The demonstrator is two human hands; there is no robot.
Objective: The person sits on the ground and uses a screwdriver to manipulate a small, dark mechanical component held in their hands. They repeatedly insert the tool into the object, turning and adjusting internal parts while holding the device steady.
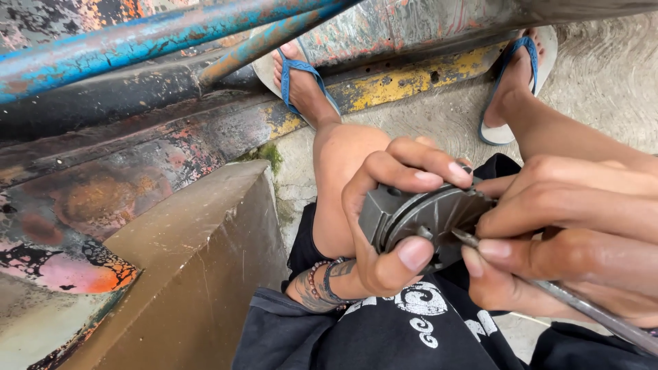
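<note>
Rusty painted metal fills the left side: a blue round steel pipe with flaking paint [137,38] runs across the top, and below it lies a dark frame rail with yellow and orange paint patches [384,82]. Under the rail stands a brown block with a slanted top [199,253], just beside the person's knee. Two feet in white sandals with blue straps [295,75] rest on the grey concrete floor [596,75] near the rail.

Near the middle, the left hand [384,226] is clamped on a grey round metal part with ribs and a groove [425,216]. Its fingers curl over the top edge and the thumb presses on the front face. Dark bead bracelets [325,277] sit on this wrist, above black shorts with a white swirl print [411,315].

At the right, the right hand [576,240] has its fingers closed together around a thin silver metal rod tool [589,308]. The tip of the tool touches the face of the round part, just beside the left thumb.
</note>
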